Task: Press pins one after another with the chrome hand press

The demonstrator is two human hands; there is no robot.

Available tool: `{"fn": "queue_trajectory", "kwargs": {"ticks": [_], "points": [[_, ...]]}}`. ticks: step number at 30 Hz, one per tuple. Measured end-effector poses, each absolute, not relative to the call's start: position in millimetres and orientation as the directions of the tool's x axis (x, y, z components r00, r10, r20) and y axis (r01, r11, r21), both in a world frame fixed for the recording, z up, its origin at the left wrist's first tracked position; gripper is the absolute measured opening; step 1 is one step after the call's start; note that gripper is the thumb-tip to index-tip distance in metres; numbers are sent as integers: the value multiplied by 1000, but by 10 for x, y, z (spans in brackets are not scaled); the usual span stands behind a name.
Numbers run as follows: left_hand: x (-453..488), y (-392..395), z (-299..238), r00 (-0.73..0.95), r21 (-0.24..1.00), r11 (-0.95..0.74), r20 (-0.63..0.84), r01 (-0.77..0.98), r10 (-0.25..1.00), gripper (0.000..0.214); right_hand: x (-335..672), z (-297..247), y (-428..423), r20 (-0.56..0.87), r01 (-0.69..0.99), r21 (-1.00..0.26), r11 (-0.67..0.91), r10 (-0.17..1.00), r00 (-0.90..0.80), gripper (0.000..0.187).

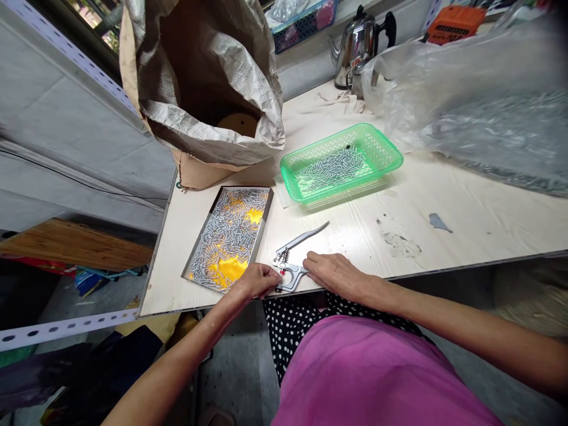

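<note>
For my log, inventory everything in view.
Sprung metal pliers: 1, grey, near edge
Shallow tray: 1, yellow inside, left
Perforated plastic basket: 1, green, centre
Small metal pins: many, silver, tray and green basket
Lined paper sack: 1, brown, back left
Large plastic bag: 1, translucent, right
Metal kettle: 1, silver, back
Boxy item: 1, orange, back right
Ledge basket: 1, blue, back
Wooden plank: 1, brown, left
Table: 1, pale, centre
Left hand: 1, bare, at pliers
Right hand: 1, bare, on pliers

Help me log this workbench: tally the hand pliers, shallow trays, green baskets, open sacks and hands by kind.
Hand pliers: 1
Shallow tray: 1
Green basket: 1
Open sack: 1
Hands: 2 (left hand, right hand)
Total: 6
</note>
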State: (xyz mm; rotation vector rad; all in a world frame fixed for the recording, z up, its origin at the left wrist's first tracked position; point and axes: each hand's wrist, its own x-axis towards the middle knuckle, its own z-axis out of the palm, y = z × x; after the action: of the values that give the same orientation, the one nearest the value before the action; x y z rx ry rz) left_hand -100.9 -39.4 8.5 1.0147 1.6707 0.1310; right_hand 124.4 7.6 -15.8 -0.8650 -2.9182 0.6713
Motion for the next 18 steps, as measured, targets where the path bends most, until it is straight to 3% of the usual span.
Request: {"fn": "queue_trajectory", "kwargs": {"ticks": [7, 9, 11, 14, 18], "points": [[-1017, -423, 70, -24, 529, 709, -794, 467, 608, 39, 1307, -197, 75, -43, 484, -441, 755, 521, -852, 11], [-1025, -444, 63, -29, 532, 715, -794, 454, 608, 41, 1346, -201, 122, 27, 466, -434, 771, 528, -849, 27], [-1029, -457, 63, -30, 534, 720, -794, 444, 607, 41, 1374, -211, 195, 101, 472, -391, 790, 547, -831, 54], [-1022, -461, 74, -35, 527, 732, -801, 432, 597, 42, 1380, -235, 321, 112, 495, -326, 806, 552, -826, 90], [-1002, -458, 90, -49, 518, 744, -807, 422, 589, 41, 1336, -243, 441, 70, 489, -283, 825, 526, -848, 104]]}}
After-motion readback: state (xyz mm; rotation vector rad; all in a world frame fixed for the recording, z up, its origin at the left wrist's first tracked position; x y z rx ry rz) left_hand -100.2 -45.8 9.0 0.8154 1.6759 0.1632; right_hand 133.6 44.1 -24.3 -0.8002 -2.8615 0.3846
